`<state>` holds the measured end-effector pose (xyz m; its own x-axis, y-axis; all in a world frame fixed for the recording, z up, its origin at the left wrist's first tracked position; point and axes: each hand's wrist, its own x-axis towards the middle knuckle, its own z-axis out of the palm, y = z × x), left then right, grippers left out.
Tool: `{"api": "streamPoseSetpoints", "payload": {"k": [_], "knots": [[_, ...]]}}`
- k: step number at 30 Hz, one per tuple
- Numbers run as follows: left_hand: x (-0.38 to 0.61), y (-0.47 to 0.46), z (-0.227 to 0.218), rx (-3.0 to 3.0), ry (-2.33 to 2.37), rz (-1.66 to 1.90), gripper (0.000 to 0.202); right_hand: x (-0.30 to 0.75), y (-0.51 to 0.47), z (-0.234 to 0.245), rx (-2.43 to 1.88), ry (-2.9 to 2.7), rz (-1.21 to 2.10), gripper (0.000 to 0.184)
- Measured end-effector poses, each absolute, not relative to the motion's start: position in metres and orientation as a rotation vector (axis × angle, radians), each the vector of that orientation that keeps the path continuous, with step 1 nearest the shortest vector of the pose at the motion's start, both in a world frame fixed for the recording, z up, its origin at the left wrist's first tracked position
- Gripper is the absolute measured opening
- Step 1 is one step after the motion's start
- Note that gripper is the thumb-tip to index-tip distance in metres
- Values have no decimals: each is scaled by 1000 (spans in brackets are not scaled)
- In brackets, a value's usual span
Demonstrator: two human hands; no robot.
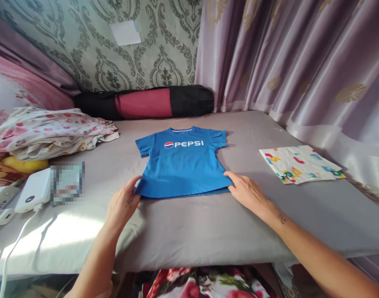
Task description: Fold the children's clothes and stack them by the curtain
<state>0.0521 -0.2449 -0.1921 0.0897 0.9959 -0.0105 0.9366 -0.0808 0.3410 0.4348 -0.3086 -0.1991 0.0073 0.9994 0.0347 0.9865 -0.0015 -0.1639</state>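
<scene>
A small blue T-shirt (181,163) with a white PEPSI logo lies flat, front up, in the middle of a grey bed sheet (189,231). My left hand (122,203) is at the shirt's bottom left corner, thumb and fingers pinching the hem. At the bottom right corner rests my right hand (248,192), fingers stretched along the hem with their tips on the fabric.
A folded white cloth with coloured shapes (299,164) lies to the right. A pile of floral bedding (49,130) sits at the left, with a white power bank (34,190) and cable by it. A black and maroon roll bag (146,102) lies against the wall. Purple curtains (301,62) hang on the right.
</scene>
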Motion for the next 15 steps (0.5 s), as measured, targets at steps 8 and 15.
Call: {"api": "streamPoseSetpoints", "payload": {"k": [8,15], "knots": [[26,-247,-208,2478,1709,312,52,434,-322,-186,-2130,-2241,86,40],[18,-244,-209,2626,1471,400,35,436,-324,-176,-1914,-2470,48,33]]}}
